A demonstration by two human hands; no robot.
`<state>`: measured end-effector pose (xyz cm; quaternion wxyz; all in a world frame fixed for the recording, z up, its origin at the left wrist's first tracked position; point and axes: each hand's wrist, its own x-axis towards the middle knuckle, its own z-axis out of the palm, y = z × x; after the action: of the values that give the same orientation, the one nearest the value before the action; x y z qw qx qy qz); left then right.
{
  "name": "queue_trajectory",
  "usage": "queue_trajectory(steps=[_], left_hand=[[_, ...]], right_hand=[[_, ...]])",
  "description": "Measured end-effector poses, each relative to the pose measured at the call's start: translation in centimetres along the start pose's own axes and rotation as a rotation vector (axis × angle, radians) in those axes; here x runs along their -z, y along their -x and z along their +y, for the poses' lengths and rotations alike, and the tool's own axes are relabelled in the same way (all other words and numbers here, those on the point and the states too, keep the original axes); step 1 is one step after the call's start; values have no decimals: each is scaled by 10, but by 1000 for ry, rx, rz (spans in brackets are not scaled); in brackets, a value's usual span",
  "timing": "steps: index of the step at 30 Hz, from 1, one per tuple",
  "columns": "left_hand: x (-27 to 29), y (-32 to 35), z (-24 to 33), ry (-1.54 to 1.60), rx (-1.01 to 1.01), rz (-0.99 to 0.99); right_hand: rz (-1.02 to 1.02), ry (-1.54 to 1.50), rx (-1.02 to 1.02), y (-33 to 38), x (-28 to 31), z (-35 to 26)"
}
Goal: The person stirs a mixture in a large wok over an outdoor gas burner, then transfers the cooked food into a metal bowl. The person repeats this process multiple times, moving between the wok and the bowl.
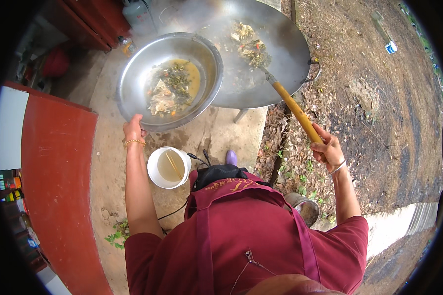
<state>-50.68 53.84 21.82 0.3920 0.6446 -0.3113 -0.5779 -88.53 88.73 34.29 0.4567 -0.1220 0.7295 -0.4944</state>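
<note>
My left hand point(133, 129) grips the near rim of a large steel bowl point(133, 69) that holds yellowish broth with fish pieces and greens point(170, 88). The bowl is held tilted beside a big dark wok point(280, 54). My right hand point(327, 150) is closed round the yellow wooden handle point(298, 112) of a long spatula. Its metal blade point(255, 53) rests inside the wok under a heap of cooked greens and fish. More food point(242, 31) lies further back in the wok.
A white bucket point(155, 172) with pale liquid and a stick stands on the concrete by my feet. A metal pot point(305, 209) sits low at the right. A red counter point(59, 172) runs along the left. Dirt and dry leaves point(379, 108) spread to the right; a gas cylinder point(138, 14) stands at the back.
</note>
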Motion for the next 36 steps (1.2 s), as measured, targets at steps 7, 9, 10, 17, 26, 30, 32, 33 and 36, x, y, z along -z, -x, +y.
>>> queue_trajectory(steps=[7,9,10,17,26,30,32,33,36], left_hand=[[-1,1,0,22,-4,-9],[-2,4,0,39,-17,-12],[-2,4,0,34,-10,-2],[-5,-2,-5,51,-23,38],[-1,3,-1,46,-62,42],[-2,5,-1,42,-64,58],[-2,6,1,27,-71,67],[-2,8,2,18,-74,69],[-5,16,7,25,-82,72]], right_hand=[[17,12,57,25,-5,-7],[37,40,65,34,-4,-14],[8,14,78,37,-1,-16],[-36,69,222,76,0,-54],[-162,154,323,118,-14,-86],[-243,156,308,119,-21,-84],[-304,158,284,113,-29,-84],[-325,188,276,110,-31,-85],[-371,277,255,98,-39,-87]])
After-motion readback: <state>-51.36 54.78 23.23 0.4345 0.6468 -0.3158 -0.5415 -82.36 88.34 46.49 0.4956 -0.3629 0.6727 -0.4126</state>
